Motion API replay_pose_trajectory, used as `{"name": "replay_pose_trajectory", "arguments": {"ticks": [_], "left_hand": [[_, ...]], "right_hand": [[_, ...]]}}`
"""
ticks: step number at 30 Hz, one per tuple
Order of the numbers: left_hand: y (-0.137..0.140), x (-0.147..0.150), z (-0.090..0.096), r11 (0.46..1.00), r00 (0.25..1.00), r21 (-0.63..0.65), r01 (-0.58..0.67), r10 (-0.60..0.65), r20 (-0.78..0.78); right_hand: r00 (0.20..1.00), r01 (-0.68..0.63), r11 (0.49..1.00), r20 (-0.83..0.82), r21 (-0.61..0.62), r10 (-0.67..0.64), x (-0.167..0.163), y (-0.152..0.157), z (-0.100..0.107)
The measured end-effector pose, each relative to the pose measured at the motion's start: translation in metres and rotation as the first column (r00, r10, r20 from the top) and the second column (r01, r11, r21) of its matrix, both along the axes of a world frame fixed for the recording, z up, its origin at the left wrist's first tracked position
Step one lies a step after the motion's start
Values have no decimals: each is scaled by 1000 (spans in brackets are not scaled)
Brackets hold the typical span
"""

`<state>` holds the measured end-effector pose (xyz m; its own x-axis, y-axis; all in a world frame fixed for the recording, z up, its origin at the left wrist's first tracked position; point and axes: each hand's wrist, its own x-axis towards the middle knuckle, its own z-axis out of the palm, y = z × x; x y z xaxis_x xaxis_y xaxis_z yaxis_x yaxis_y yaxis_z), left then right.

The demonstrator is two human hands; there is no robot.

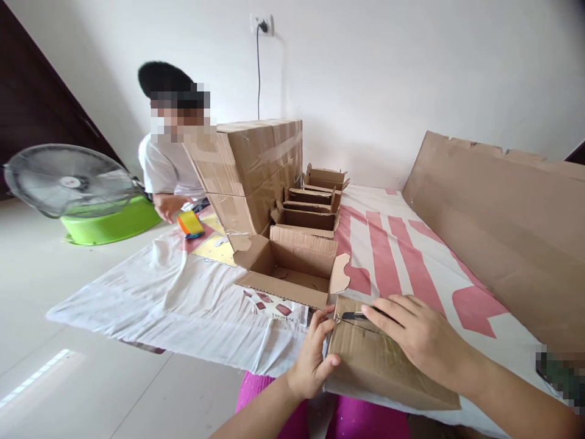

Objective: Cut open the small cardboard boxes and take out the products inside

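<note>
A closed cardboard box [393,372] lies in front of me at the table's near edge, with a cut or seam running along its top. My left hand [315,360] grips its left end, thumb on the near side and fingers at the far corner. In my right hand [420,329] is a dark utility knife [351,316], its tip at the seam near the left corner; the fingers cover most of its handle. Just beyond stands an open cardboard box [292,286] with its flaps spread.
Several open boxes [311,222] line up behind, beside a stack of taped cartons [260,164]. A co-worker [162,164] sits at the left, one hand by a yellow-orange object [191,224]. A large cardboard sheet [503,225] leans at right; a fan [68,181] stands left.
</note>
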<state>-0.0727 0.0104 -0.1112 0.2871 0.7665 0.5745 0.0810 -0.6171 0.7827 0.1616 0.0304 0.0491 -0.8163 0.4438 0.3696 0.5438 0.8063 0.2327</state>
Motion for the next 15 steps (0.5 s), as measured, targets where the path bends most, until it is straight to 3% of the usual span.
{"name": "replay_pose_trajectory", "arguments": {"ticks": [15], "left_hand": [[0, 1, -1, 1000, 999, -8, -27, 26, -37]], "right_hand": [[992, -12, 998, 125, 70, 3, 8, -9, 9]]}}
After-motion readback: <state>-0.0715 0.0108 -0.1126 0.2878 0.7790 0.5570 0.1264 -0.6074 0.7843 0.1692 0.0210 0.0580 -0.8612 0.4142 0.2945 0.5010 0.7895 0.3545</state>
